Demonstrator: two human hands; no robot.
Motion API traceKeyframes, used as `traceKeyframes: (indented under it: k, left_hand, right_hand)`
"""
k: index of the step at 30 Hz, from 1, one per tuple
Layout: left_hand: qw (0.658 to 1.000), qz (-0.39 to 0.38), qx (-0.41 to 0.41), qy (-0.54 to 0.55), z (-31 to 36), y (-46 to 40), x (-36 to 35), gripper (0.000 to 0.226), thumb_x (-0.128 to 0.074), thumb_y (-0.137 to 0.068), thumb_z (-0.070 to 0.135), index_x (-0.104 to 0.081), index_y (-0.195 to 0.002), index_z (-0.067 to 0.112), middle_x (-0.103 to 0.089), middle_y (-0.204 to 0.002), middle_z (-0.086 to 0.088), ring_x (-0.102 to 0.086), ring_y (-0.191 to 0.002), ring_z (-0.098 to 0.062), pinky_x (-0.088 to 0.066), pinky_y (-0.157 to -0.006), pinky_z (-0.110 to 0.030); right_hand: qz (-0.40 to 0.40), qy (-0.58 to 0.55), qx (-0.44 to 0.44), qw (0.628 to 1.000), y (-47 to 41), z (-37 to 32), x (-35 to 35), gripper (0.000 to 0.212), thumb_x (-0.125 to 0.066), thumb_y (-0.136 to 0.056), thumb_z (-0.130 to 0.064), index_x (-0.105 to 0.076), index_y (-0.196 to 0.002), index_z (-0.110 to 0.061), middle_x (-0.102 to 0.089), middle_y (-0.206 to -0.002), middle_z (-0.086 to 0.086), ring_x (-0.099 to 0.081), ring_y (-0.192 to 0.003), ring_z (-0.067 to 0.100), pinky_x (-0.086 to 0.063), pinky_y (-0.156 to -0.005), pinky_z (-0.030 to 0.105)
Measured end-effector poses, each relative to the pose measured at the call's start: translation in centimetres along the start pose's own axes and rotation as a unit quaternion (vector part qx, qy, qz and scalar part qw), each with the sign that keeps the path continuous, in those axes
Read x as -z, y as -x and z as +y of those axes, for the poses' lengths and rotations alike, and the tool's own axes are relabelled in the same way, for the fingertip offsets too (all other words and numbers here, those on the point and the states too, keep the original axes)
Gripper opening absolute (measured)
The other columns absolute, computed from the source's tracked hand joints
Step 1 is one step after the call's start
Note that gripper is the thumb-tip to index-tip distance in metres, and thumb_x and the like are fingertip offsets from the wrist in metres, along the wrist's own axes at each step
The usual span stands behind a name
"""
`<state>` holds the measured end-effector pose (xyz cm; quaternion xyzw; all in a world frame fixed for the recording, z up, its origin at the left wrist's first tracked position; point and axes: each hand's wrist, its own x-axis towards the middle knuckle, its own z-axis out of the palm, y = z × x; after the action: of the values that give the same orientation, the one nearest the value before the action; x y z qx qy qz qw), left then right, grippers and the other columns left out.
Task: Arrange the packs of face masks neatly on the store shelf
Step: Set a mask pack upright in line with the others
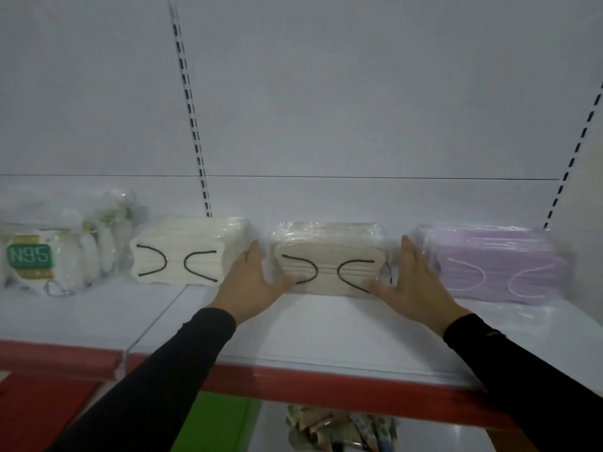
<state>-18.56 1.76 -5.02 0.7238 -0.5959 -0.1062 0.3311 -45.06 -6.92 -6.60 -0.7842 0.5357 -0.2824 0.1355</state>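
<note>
Two black sleeves [182,363] reach from the near side over the red front edge [326,384] of the white shelf [326,324]. The left hand [249,282] lies with straight fingers flat against the left end of the beige mask pack [328,259], thumb touching its front face. The right hand [412,282] mirrors this at the pack's right end, fingers extended, thumb on the front face; neither hand curls round the pack. The beige mask pack stands near the shelf's rear edge, about midway along the row, with dark ear loops facing forward. Just to its left, separated by the left hand, stands a cream mask pack [187,251] with dark ear loops. Further left, toward the shelf's left end, stands a clear bag of N95 masks [65,249] bearing a green label. To the right of the right hand lies a pink mask pack [496,264]. Behind the row rises the white back panel [326,109] with a slotted upright [191,119].
</note>
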Motion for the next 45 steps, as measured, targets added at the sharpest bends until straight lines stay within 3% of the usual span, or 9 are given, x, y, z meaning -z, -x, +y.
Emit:
traceKeyframes:
  k: [8,15,20,23,26,29,32,38,45]
  left_hand:
    - [0.950,-0.060,0.055,0.302,-0.4,-3.9,-2.9,0.081,-0.086,-0.072,0.006,-0.030,-0.129,0.013,-0.062,-0.107,0.001,-0.065,-0.086,-0.003,-0.054,-0.065,-0.016]
    - [0.938,-0.065,0.037,0.339,-2.0,-6.1,-4.2,0.083,-0.083,-0.071,-0.002,-0.031,-0.133,0.019,-0.063,-0.112,-0.002,-0.067,-0.093,-0.012,-0.058,-0.067,-0.028]
    - [0.935,-0.063,0.027,0.349,-2.6,-6.6,-4.3,0.084,-0.087,-0.068,0.003,-0.034,-0.130,0.023,-0.066,-0.112,0.001,-0.068,-0.091,-0.006,-0.055,-0.062,-0.021]
    - [0.937,-0.074,0.021,0.341,-2.8,-6.6,-4.5,0.093,-0.089,-0.063,0.014,-0.030,-0.132,0.029,-0.063,-0.117,-0.002,-0.067,-0.102,-0.016,-0.060,-0.070,-0.035]
    - [0.935,-0.077,0.017,0.345,-3.0,-6.5,-4.5,0.101,-0.089,-0.052,0.027,-0.029,-0.133,0.034,-0.063,-0.118,-0.002,-0.066,-0.105,-0.021,-0.061,-0.076,-0.046]
    - [0.939,-0.078,0.000,0.335,-3.4,-6.7,-4.5,0.103,-0.090,-0.053,0.031,-0.028,-0.136,0.035,-0.065,-0.117,-0.002,-0.067,-0.103,-0.018,-0.059,-0.071,-0.038]
    - [0.943,-0.081,-0.018,0.322,-4.0,-6.9,-4.6,0.096,-0.090,-0.061,0.024,-0.030,-0.136,0.028,-0.067,-0.108,0.004,-0.068,-0.091,-0.010,-0.055,-0.068,-0.030]
    - [0.953,-0.051,-0.039,0.296,-3.6,-6.3,-4.1,0.084,-0.087,-0.071,0.009,-0.032,-0.132,0.029,-0.049,-0.078,0.018,-0.057,-0.059,0.012,-0.047,-0.056,-0.011]
    - [0.954,-0.046,-0.057,0.291,-3.6,-6.5,-5.1,0.090,-0.088,-0.068,0.010,-0.025,-0.109,0.060,-0.062,-0.096,0.013,-0.064,-0.079,0.003,-0.052,-0.062,-0.017]
  right_hand:
    - [-0.042,-0.261,-0.092,0.960,-1.9,0.2,-1.7,0.068,-0.086,-0.073,-0.019,-0.041,-0.124,-0.011,-0.062,-0.116,-0.008,-0.063,-0.102,0.006,-0.048,-0.068,0.006]
    - [-0.037,-0.319,-0.058,0.945,-3.7,0.9,-3.5,0.077,-0.089,-0.063,-0.019,-0.049,-0.128,-0.009,-0.071,-0.114,0.004,-0.070,-0.104,0.016,-0.059,-0.082,0.032]
    - [-0.041,-0.362,-0.055,0.930,-4.1,1.1,-3.4,0.066,-0.084,-0.070,0.000,-0.050,-0.123,-0.015,-0.071,-0.111,0.003,-0.071,-0.092,0.005,-0.056,-0.070,0.019]
    - [-0.066,-0.340,-0.087,0.934,-4.2,0.9,-3.1,0.098,-0.094,-0.053,-0.024,-0.042,-0.136,-0.011,-0.067,-0.123,0.005,-0.067,-0.111,0.020,-0.058,-0.080,0.027]
    - [-0.019,-0.197,-0.087,0.976,-4.4,-0.6,-0.8,0.114,-0.092,-0.063,-0.025,-0.022,-0.151,-0.010,-0.040,-0.149,0.003,-0.044,-0.135,0.020,-0.042,-0.104,0.025]
    - [-0.007,0.031,0.054,0.998,-5.5,-1.9,1.7,0.120,-0.085,-0.070,-0.042,-0.008,-0.156,-0.010,-0.012,-0.163,0.006,-0.012,-0.150,0.018,-0.014,-0.120,0.028]
    - [-0.111,0.158,0.106,0.975,-7.5,-3.1,2.1,0.120,-0.076,-0.072,-0.060,-0.006,-0.157,-0.012,-0.004,-0.164,0.006,-0.002,-0.151,0.018,-0.006,-0.121,0.027]
    - [-0.208,0.193,0.083,0.955,-9.5,-4.3,2.4,0.120,-0.072,-0.058,-0.079,-0.025,-0.151,-0.020,-0.021,-0.157,-0.005,-0.026,-0.143,0.015,-0.026,-0.118,0.035]
    - [-0.215,0.217,0.082,0.949,-9.7,-4.2,2.3,0.122,-0.073,-0.055,-0.078,-0.024,-0.151,-0.021,-0.024,-0.155,-0.007,-0.032,-0.140,0.016,-0.029,-0.116,0.033]
